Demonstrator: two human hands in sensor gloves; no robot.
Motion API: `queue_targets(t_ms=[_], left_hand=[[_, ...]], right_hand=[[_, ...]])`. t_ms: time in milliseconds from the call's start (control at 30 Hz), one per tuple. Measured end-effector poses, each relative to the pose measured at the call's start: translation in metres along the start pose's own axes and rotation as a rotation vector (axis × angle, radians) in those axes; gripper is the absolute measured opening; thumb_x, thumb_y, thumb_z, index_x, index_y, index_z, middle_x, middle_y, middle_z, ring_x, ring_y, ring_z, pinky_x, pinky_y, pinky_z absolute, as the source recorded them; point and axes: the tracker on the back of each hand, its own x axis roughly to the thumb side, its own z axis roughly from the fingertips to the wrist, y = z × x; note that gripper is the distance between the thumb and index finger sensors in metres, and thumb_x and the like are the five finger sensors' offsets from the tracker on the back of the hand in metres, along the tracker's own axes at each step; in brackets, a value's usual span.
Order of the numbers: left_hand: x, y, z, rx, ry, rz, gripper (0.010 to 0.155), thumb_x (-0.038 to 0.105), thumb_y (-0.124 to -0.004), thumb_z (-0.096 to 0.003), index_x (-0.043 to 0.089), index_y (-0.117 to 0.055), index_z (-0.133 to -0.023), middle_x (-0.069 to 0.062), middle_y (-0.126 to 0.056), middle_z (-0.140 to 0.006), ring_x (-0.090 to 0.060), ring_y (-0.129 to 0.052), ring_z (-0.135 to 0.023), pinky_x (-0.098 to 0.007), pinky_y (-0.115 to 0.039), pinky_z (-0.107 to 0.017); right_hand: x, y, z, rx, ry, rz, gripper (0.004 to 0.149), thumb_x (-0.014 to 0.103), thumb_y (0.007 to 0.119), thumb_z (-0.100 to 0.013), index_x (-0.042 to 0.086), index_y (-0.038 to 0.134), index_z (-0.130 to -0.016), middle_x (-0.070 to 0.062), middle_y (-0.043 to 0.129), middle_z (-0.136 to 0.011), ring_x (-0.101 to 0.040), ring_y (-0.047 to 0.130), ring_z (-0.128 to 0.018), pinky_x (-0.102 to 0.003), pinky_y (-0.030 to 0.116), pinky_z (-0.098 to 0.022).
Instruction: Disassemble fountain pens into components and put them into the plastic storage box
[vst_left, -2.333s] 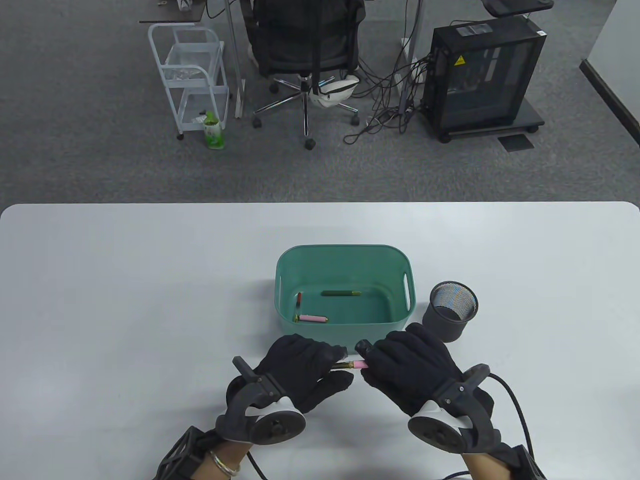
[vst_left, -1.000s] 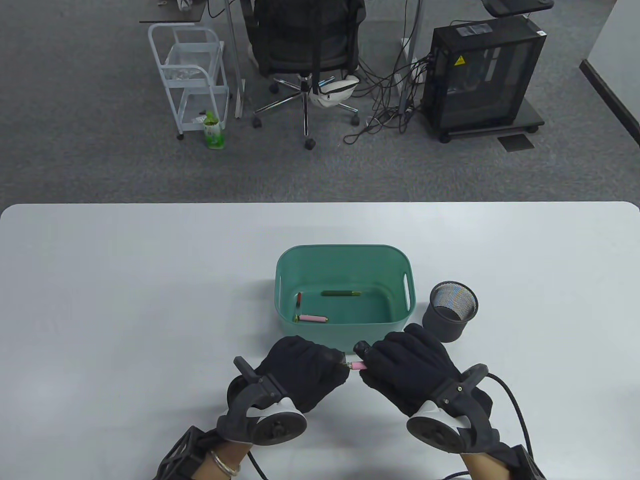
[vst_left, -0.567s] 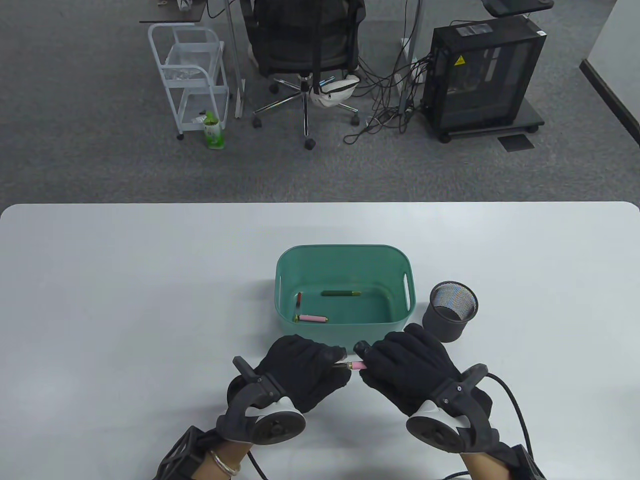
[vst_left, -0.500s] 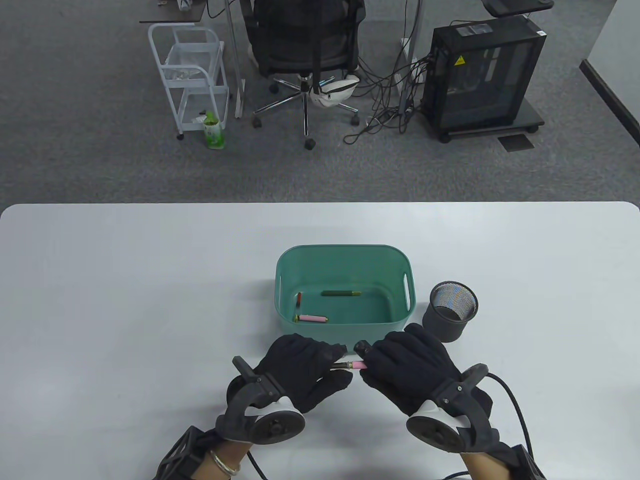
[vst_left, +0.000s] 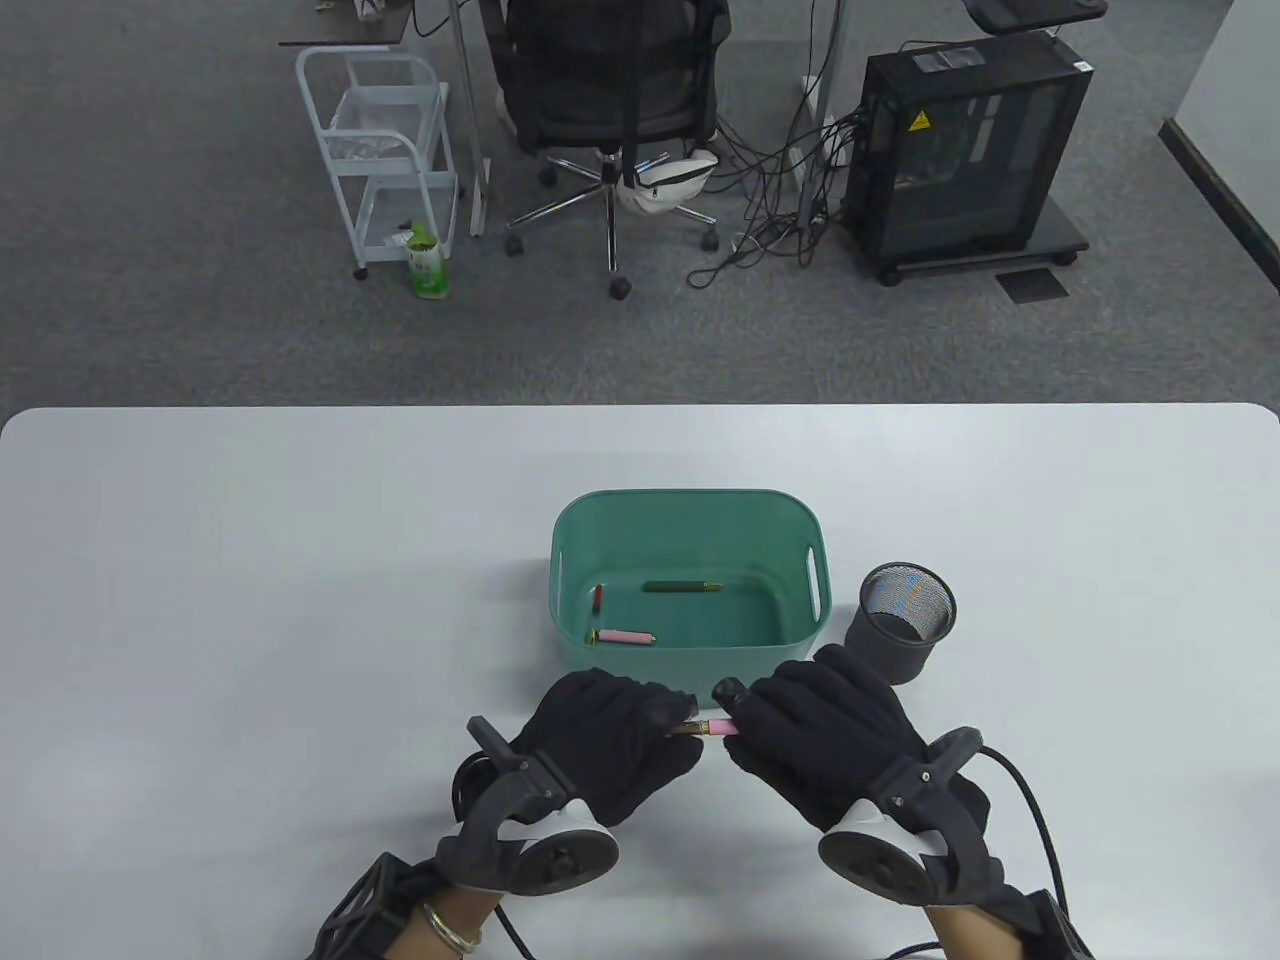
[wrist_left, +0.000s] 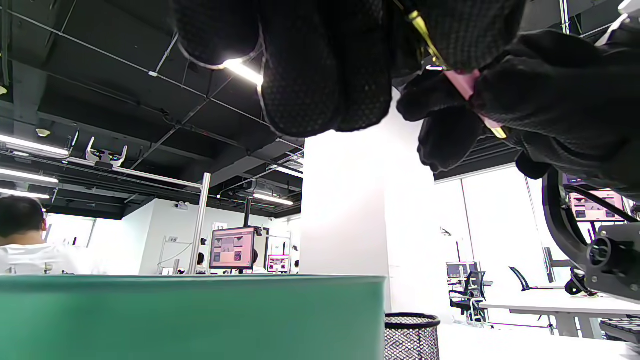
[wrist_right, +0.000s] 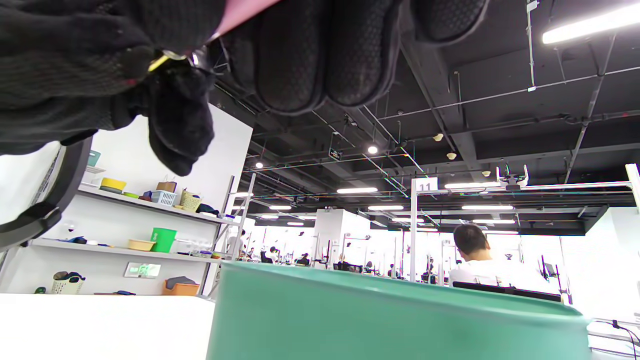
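Two gloved hands are working a pink fountain pen (vst_left: 712, 727) just in front of the green plastic storage box (vst_left: 688, 664), at the table's six o'clock edge. The left hand (vst_left: 610, 745) is pinching the pen's gold-trimmed dark end between curled fingertips, while the right hand (vst_left: 820, 735) is gripping the pink barrel, fingers curled round it; in the left wrist view the pen (wrist_left: 467, 87) is running between both gloves. The pen is being held level above the white table (vst_left: 250, 600), close to the box's near wall but not touching it. Inside the box, a pink part (vst_left: 626, 637) is lying at seven o'clock, a small red-and-dark part (vst_left: 598, 598) at nine, and a dark green part (vst_left: 682, 587) near the middle. A black mesh cup (vst_left: 905, 620) is standing just beside the box at its four o'clock corner, near the right hand's knuckles. Wide bare tabletop is lying open toward nine and three o'clock, and beyond the box toward twelve.
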Motion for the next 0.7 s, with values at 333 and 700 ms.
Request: queue_targets(t_ms=[333, 700], left_hand=[[-0.0005, -0.0007, -0.0003, -0.012, -0.006, 0.02, 0.047, 0.048, -0.063, -0.0663, 0.013, -0.082, -0.09, -0.002, -0.102, -0.076, -0.019, -0.102, -0.063, -0.045, -0.077, -0.062], [-0.0046, 0.0005, 0.0, -0.013, 0.011, 0.035, 0.046, 0.047, -0.064, -0.0663, 0.013, -0.084, -0.091, -0.002, -0.103, -0.075, -0.02, -0.102, -0.063, -0.045, -0.077, -0.062]], right_hand=[[0.0004, 0.0001, 0.0002, 0.004, -0.002, -0.001, 0.046, 0.053, 0.072, -0.053, 0.035, 0.086, -0.092, 0.01, 0.092, -0.08, -0.015, 0.089, -0.08, -0.048, 0.064, -0.074], [-0.0022, -0.0011, 0.0002, -0.003, 0.01, 0.015, 0.045, 0.052, 0.073, -0.053, 0.035, 0.085, -0.093, 0.01, 0.092, -0.082, -0.015, 0.088, -0.081, -0.048, 0.064, -0.074]])
